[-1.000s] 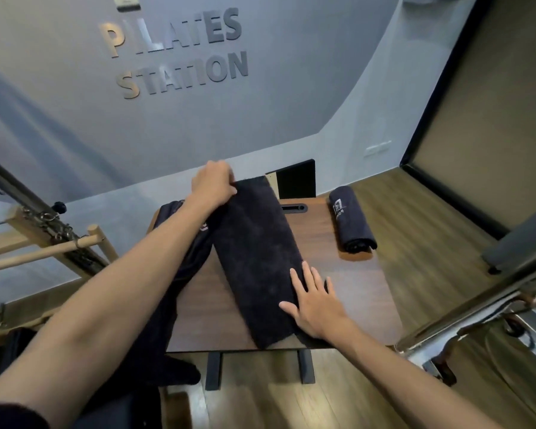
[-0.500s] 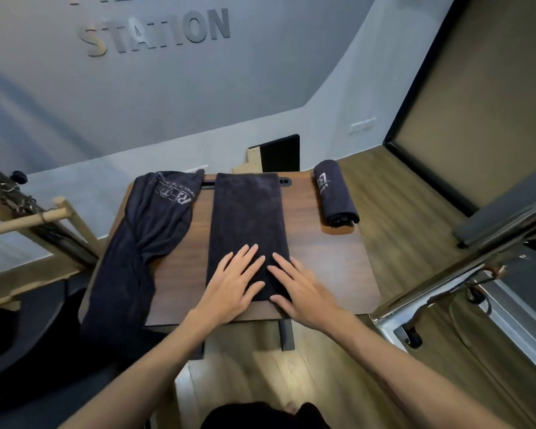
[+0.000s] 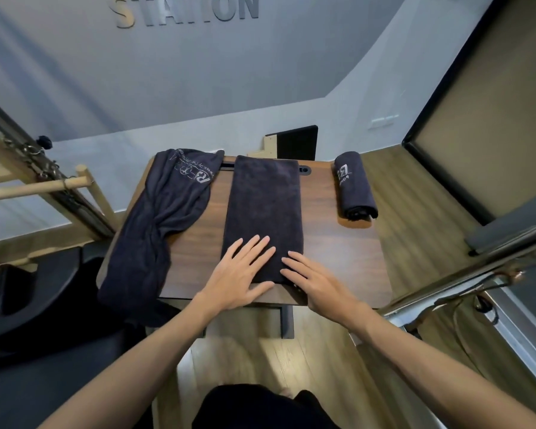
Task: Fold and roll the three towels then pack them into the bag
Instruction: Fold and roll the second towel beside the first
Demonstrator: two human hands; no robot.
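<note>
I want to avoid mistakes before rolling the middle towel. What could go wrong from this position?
1. The folded towel reaches the table's near edge, so its end may slip off as the left hand and right hand start rolling.
2. The unfolded towel hangs over the left edge and could slide off.
3. The rolled towel lies near the right edge.

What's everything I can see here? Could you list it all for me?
folded dark terry towel: 1, charcoal, flat at table centre
unfolded dark printed towel: 1, charcoal, crumpled at left, hanging over the near edge
rolled dark towel: 1, charcoal, table's far right
brown wooden table: 1, walnut, centre
metal wall letters: grey and gold, top
left hand: flat on folded towel's near end
right hand: flat beside it, fingertips on the same end
</note>
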